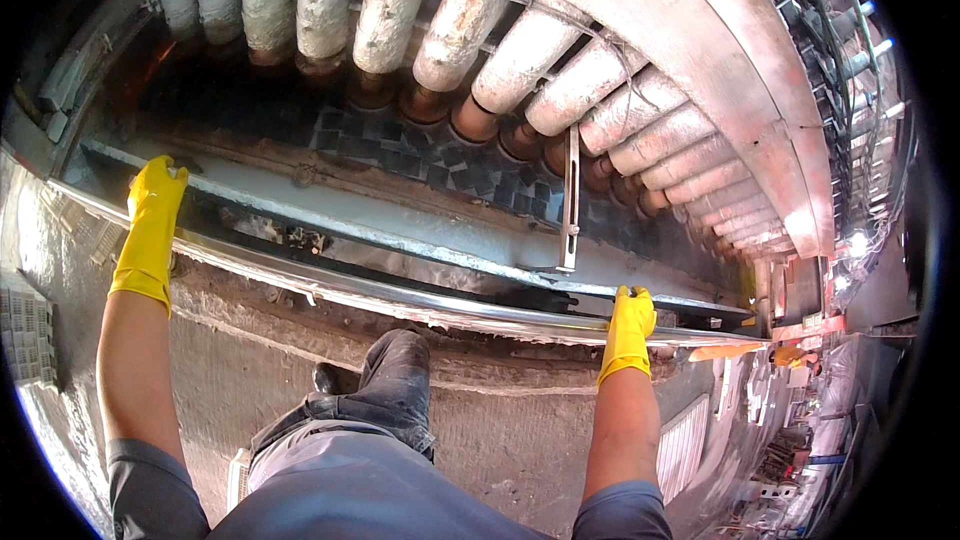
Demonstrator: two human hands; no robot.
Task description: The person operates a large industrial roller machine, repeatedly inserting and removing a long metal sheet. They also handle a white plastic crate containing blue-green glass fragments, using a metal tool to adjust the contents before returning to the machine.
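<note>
Both my hands wear yellow rubber gloves and are set wide apart on a long grey metal panel (400,240) with a pale wet edge. My left hand (157,195) is closed over the panel's edge near its left end. Farther right, my right hand (630,325) is curled over the same edge near the other end. Below the panel runs a shiny metal rail (400,310), with a dark gap between the two. Beyond the panel, many dark square pieces (400,155) lie in a bed. A slotted metal bracket (570,205) stands upright at the panel's far side.
A row of thick, pale crusted cylinders (390,10) hangs over the dark bed, beneath a broad curved metal beam (690,0). Cables (820,20) run at the upper right. White plastic crates (25,330) stand at the left. My leg (395,390) is against the ledge.
</note>
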